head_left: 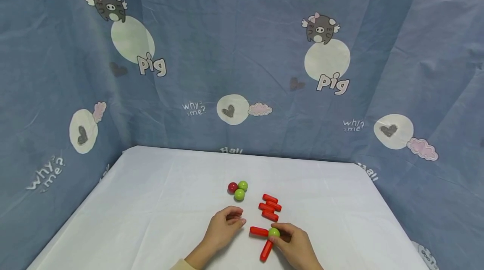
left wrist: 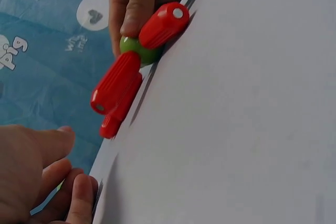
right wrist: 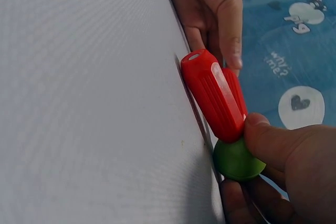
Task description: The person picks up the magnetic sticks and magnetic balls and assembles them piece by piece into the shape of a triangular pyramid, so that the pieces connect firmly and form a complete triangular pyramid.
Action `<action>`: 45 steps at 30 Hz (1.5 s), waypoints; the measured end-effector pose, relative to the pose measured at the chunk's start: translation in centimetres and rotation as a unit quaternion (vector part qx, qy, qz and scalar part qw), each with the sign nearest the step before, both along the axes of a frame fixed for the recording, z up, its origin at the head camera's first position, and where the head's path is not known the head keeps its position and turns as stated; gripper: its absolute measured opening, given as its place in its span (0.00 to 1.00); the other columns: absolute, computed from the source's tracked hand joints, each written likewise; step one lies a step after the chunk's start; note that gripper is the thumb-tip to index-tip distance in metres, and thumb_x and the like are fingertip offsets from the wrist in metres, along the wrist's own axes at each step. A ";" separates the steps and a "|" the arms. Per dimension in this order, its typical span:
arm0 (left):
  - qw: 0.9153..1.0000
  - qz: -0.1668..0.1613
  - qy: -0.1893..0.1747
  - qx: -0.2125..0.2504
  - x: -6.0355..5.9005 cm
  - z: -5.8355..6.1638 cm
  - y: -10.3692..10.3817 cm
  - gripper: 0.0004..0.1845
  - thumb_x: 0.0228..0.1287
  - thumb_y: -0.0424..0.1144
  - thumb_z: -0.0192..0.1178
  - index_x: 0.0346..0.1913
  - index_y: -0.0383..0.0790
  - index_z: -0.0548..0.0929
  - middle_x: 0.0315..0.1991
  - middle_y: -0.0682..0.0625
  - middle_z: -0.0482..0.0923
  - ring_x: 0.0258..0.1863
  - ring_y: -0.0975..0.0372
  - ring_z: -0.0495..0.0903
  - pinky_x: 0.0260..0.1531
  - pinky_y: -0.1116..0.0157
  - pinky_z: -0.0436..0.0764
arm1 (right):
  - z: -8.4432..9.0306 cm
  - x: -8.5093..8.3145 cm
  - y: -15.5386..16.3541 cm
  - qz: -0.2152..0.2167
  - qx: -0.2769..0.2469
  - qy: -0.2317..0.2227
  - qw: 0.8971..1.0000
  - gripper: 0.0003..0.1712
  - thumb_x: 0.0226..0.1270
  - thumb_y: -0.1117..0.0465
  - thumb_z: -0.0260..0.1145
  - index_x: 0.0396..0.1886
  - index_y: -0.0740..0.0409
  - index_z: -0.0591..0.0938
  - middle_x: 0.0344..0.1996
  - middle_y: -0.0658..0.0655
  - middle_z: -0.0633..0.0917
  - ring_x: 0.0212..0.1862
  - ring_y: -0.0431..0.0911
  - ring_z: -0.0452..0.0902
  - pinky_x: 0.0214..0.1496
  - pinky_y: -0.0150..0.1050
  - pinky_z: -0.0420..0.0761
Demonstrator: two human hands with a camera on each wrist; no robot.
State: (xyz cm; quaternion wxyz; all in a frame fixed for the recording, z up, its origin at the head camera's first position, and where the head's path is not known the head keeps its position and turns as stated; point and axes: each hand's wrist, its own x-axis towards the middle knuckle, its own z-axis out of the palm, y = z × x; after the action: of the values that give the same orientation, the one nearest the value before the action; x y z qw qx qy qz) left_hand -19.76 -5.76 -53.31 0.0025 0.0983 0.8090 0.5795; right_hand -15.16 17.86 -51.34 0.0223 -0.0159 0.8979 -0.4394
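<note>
A green ball (head_left: 274, 233) is pinched between the thumb and fingers of my right hand (head_left: 296, 245). Two red ribbed rods join it: one rod (head_left: 259, 231) points left, the other rod (head_left: 266, 251) points toward the near edge. In the left wrist view, a pale round disc shows on the end of the near rod (left wrist: 164, 24). My left hand (head_left: 224, 226) is a little to the left of this piece, its fingers loosely bent with nothing between them. The right wrist view has the right thumb (right wrist: 270, 140) against the green ball where a rod meets it.
Several loose red rods (head_left: 270, 216) lie in a loose stack just beyond the joined piece. Farther back sit a red ball (head_left: 232, 187) and two green balls (head_left: 239, 195), close together. A white cloth (head_left: 181, 186) covers the table, with a blue patterned curtain (head_left: 242, 51) behind.
</note>
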 end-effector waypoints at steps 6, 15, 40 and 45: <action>0.999 0.045 0.008 -0.001 -0.5 -0.1 -0.8 0.16 0.61 0.35 0.72 0.49 0.33 0.85 0.44 0.44 0.86 0.44 0.59 0.84 0.44 0.72 0.85 | -0.1 0.0 0.0 0.009 -0.007 -0.001 1.000 0.21 0.61 0.54 0.77 0.53 0.55 0.87 0.48 0.54 0.88 0.43 0.42 0.82 0.44 0.34 0.86; 0.996 0.088 0.008 -0.003 -1.8 0.0 -1.3 0.16 0.62 0.35 0.71 0.51 0.34 0.84 0.49 0.44 0.86 0.47 0.58 0.85 0.47 0.71 0.84 | -0.3 -0.1 0.0 0.004 -0.012 -0.007 1.000 0.21 0.61 0.54 0.77 0.52 0.55 0.87 0.48 0.54 0.88 0.43 0.42 0.82 0.44 0.34 0.86; 0.992 0.120 0.035 -0.027 -4.1 0.1 -0.5 0.18 0.61 0.35 0.71 0.52 0.31 0.84 0.45 0.41 0.85 0.48 0.53 0.85 0.49 0.62 0.86 | -0.1 -0.2 0.0 0.002 -0.009 -0.017 1.000 0.22 0.61 0.52 0.77 0.52 0.55 0.87 0.45 0.51 0.88 0.41 0.41 0.82 0.43 0.34 0.85; 0.990 0.130 0.040 -0.033 -4.4 0.2 -0.1 0.18 0.61 0.35 0.71 0.52 0.31 0.84 0.47 0.40 0.86 0.48 0.53 0.85 0.49 0.62 0.86 | -0.1 -0.2 0.0 0.003 -0.010 -0.017 1.000 0.21 0.61 0.52 0.77 0.52 0.55 0.87 0.45 0.52 0.88 0.41 0.41 0.82 0.43 0.33 0.85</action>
State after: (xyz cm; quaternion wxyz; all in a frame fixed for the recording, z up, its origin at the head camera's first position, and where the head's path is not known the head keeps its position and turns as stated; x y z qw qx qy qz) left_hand -24.19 -5.89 -53.15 -0.1021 0.0147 0.8333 0.5431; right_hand -15.34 17.90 -51.45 0.0387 -0.0113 0.8930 -0.4482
